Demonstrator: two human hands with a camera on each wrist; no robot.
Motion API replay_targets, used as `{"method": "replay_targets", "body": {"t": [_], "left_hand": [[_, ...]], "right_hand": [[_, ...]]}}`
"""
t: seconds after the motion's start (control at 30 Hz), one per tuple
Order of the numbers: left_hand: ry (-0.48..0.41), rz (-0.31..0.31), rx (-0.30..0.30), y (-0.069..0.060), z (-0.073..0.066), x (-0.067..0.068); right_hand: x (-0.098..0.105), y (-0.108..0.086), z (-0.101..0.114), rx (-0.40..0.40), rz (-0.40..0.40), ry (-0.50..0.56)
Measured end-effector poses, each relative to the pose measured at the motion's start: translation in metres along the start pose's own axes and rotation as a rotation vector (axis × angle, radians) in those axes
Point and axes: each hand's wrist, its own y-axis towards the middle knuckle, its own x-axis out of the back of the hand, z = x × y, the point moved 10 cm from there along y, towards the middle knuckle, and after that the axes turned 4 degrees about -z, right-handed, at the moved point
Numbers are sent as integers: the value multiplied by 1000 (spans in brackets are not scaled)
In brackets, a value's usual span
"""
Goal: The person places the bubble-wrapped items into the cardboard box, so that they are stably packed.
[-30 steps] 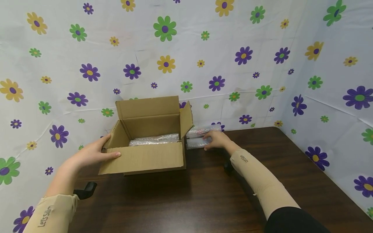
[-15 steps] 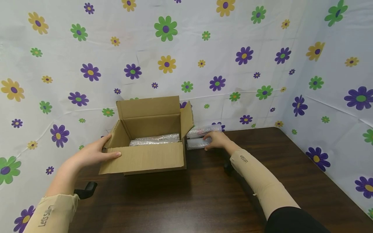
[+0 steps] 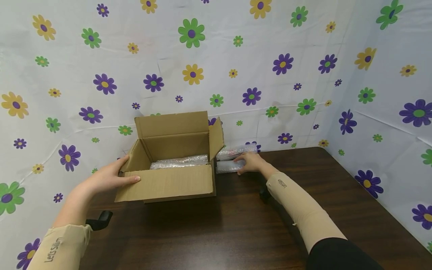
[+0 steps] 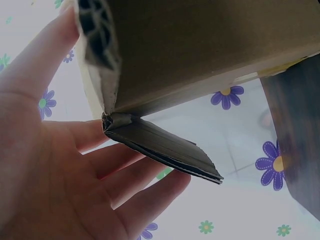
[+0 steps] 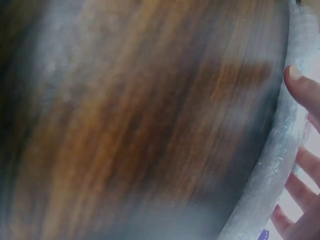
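An open cardboard box (image 3: 179, 183) stands on the table. My left hand (image 3: 106, 178) grips its left front corner, with the thumb on the front flap. In the left wrist view, the fingers of the left hand (image 4: 65, 165) lie behind a folded side flap (image 4: 165, 150). Inside the box lies a bubble-wrapped package (image 3: 179, 161). Right of the box, my right hand (image 3: 253, 163) holds a flat bubble-wrapped package (image 3: 227, 166) on the table. The right wrist view has the thumb on one side of the wrapped package (image 5: 272, 160) and the fingers on the other.
Another bubble-wrapped package (image 3: 233, 152) lies behind the held one, near the wall. A flower-print sheet (image 3: 216, 56) covers the walls behind and to the right of the dark wooden table (image 3: 236, 225). The box's right flap (image 3: 216, 138) sticks up beside the packages.
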Motion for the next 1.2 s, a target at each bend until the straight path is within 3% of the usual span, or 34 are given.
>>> {"method": "replay_targets", "body": {"t": [0.67, 1.2], "left_hand": [[-3, 6, -2, 0, -2, -1], [2, -2, 8, -1, 2, 0]], "right_hand": [[3, -6, -6, -12, 20, 87], [25, -15, -4, -15, -12, 173]]}}
